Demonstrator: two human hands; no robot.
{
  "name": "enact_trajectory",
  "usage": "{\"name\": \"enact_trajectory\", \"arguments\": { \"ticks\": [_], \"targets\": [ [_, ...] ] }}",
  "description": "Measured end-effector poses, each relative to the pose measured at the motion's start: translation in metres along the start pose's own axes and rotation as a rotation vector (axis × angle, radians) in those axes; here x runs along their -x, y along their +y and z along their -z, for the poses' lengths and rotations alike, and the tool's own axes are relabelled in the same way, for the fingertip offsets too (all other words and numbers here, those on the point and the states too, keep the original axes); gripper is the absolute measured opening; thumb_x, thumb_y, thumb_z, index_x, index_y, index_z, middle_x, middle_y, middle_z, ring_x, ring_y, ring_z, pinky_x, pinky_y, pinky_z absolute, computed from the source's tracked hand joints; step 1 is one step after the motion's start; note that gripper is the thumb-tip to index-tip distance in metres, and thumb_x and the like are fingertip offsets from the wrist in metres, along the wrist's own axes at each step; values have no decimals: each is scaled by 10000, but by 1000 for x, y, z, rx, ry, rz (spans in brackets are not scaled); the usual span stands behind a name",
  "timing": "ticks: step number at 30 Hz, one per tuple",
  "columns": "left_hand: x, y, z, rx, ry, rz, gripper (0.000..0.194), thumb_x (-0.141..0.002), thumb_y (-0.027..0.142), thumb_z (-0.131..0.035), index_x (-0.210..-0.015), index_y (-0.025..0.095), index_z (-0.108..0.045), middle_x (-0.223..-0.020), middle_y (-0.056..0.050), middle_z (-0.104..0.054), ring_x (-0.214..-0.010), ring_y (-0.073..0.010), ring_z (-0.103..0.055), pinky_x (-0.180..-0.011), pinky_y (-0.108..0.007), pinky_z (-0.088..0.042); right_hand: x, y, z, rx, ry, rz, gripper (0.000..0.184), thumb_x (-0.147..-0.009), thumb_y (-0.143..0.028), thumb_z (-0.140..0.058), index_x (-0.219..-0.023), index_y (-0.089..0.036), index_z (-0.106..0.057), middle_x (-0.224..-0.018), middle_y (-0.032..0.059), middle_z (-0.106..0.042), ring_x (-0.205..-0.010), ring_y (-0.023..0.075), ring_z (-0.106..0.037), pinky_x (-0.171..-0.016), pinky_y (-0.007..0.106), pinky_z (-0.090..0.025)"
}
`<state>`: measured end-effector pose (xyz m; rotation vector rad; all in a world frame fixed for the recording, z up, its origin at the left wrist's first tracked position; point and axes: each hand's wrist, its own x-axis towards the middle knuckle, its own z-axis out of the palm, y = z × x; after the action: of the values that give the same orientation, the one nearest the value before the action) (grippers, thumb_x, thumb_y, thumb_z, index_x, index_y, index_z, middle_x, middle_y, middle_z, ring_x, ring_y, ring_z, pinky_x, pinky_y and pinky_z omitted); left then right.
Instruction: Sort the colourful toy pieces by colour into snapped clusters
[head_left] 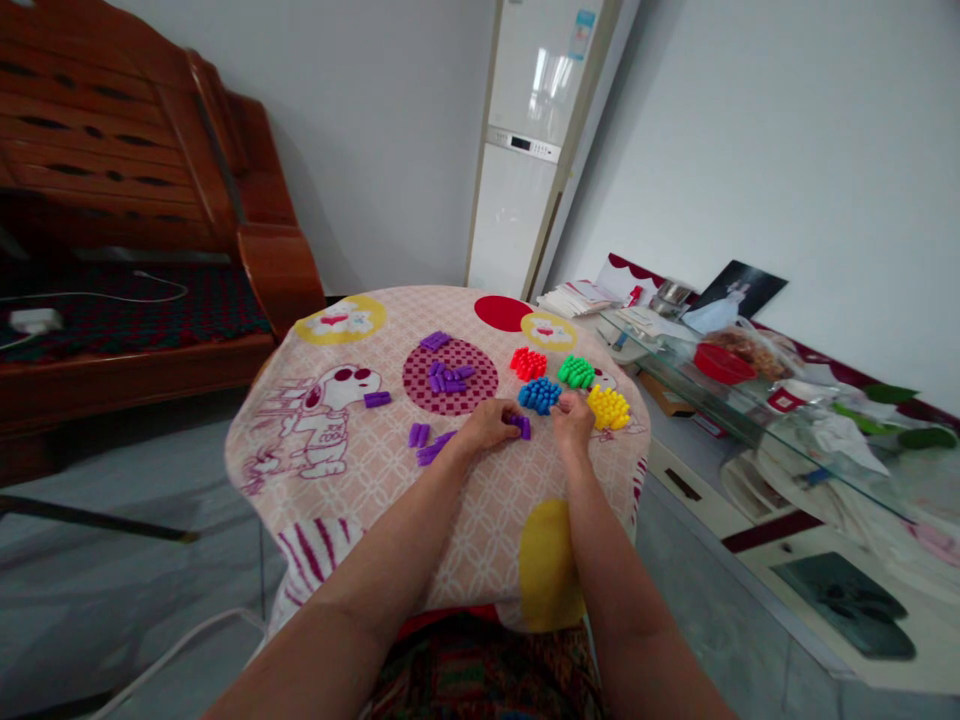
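Observation:
My left hand (491, 424) rests low over the table with its fingers curled together against small purple cylinder-shaped pieces (525, 430). Just right of it, my right hand (574, 418) has its thumb and fingers pinched together; anything between them is too small to make out. Beside that hand lie a heap of blue pieces (538, 396) and a heap of yellow pieces (609, 408). Red pieces (528, 363) and green pieces (577, 372) form heaps farther back. More purple pieces (448, 378) lie on the dark red dotted circle, with further small purple groups (418, 435) around it.
A patterned cloth (390, 510) covers the round table. On the right stands a glass-topped cabinet (750, 420) carrying papers, a red bowl (724, 363) and bags. A wooden bench (277, 265) is at the left, and a tall white air conditioner (517, 200) stands behind.

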<state>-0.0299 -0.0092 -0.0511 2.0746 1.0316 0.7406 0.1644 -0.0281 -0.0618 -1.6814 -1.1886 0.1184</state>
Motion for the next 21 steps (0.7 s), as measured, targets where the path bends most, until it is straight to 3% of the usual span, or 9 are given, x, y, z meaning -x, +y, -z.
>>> {"name": "enact_trajectory", "arguments": {
  "ticks": [6, 11, 14, 17, 21],
  "targets": [
    [-1, -2, -1, 24, 13, -12, 253, -670, 205, -704, -903, 132, -770, -719, 5, -679, -650, -122, -566, -633, -227, -419, 13, -8, 20, 35, 30, 75, 164, -718, -247, -592, -811, -179, -708, -820, 82, -745, -776, 230, -661, -784, 352, -526],
    [1, 4, -9, 107, 0, -80, 283, -687, 179, -675, -948, 136, -774, -729, 14, -681, -649, -108, -557, -625, -213, -412, 42, -15, 31, -124, -339, 112, 323, -812, -445, -596, -888, -178, -761, -804, 67, -755, -722, 219, -674, -696, 323, -534],
    [3, 9, -17, 144, -22, -116, 255, -702, 186, -675, -931, 130, -771, -708, 16, -674, -639, -103, -553, -607, -205, -409, 54, -13, 33, -154, -410, 56, 314, -775, -439, -619, -872, -180, -769, -749, 55, -744, -656, 212, -663, -625, 316, -526],
    [3, 12, -21, 173, -44, -131, 219, -717, 195, -685, -908, 119, -761, -687, 12, -674, -628, -105, -570, -609, -203, -428, 57, -6, 35, -123, -361, 3, 306, -768, -439, -607, -816, -179, -761, -654, 43, -713, -597, 210, -645, -583, 314, -510],
    [2, 11, -19, 166, 67, -94, 201, -759, 191, -671, -932, 137, -757, -797, -20, -740, -697, -125, -638, -681, -222, -491, 55, 3, 40, -19, -49, 17, 316, -776, -439, -581, -800, -169, -742, -734, 86, -743, -683, 236, -674, -680, 346, -522]
  ]
}}
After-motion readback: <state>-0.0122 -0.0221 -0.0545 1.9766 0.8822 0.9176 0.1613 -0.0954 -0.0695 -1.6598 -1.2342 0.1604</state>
